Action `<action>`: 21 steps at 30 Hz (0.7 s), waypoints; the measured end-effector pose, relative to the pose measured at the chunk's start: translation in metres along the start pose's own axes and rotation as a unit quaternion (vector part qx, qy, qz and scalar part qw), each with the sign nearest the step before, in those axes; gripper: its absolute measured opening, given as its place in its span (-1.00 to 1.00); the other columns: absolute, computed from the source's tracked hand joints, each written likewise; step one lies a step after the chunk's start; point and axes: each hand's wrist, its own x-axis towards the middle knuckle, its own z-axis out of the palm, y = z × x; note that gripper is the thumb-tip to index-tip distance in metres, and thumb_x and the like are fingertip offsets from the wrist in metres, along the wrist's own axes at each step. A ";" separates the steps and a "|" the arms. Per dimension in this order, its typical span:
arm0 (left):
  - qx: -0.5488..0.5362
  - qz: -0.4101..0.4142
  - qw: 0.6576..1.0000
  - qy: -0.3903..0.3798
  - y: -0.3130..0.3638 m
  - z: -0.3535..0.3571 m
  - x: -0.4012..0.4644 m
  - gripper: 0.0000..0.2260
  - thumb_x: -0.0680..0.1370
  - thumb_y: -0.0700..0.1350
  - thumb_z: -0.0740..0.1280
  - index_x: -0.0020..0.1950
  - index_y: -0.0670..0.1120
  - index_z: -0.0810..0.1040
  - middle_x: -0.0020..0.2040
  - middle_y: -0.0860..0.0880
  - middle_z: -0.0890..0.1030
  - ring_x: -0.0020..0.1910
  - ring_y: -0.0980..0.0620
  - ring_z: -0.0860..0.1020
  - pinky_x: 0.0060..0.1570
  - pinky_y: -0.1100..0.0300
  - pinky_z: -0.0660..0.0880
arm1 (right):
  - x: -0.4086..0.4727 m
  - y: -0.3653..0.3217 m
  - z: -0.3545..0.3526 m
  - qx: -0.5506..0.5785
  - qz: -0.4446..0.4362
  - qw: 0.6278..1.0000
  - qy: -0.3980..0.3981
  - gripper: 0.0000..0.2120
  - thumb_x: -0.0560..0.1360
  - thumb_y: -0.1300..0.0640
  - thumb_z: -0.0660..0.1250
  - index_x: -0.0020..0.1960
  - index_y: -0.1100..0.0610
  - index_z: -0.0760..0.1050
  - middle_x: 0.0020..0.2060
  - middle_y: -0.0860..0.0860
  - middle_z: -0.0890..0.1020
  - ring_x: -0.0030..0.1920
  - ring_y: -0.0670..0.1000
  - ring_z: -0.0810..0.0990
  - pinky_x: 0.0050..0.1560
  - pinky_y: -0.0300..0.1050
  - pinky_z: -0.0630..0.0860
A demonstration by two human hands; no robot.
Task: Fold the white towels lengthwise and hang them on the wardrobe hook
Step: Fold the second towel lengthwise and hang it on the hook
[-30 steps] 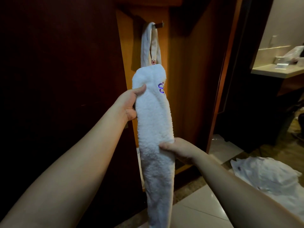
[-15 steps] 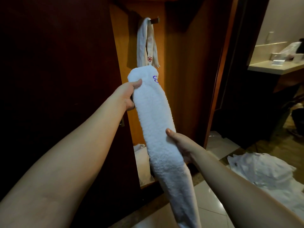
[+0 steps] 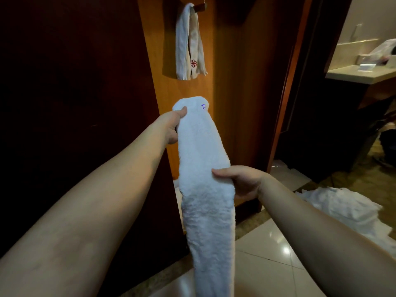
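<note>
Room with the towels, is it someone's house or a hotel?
Probably a hotel room: a wooden wardrobe with a towel hook, a bathroom counter beside it, and a pile of white linen on the tiled floor.

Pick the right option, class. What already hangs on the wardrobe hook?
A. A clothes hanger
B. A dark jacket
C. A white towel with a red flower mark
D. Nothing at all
C: a white towel with a red flower mark is draped over the wardrobe hook, above the folded towel held in both hands.

We see a white towel (image 3: 203, 159) with a purple mark; the hung towel (image 3: 189, 41) bears a red flower.
</note>
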 end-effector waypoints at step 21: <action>0.121 0.171 0.935 -0.288 -0.071 -0.089 -0.025 -0.30 0.20 0.21 0.66 0.22 -0.10 0.58 0.06 -0.08 0.71 0.04 -0.03 0.68 -0.02 0.13 0.60 | 0.019 -0.105 0.062 -0.151 -0.294 0.926 0.183 -0.58 0.49 -0.05 0.36 0.25 0.16 0.51 -0.06 0.03 0.71 0.00 0.02 0.72 -0.13 -0.06 0.64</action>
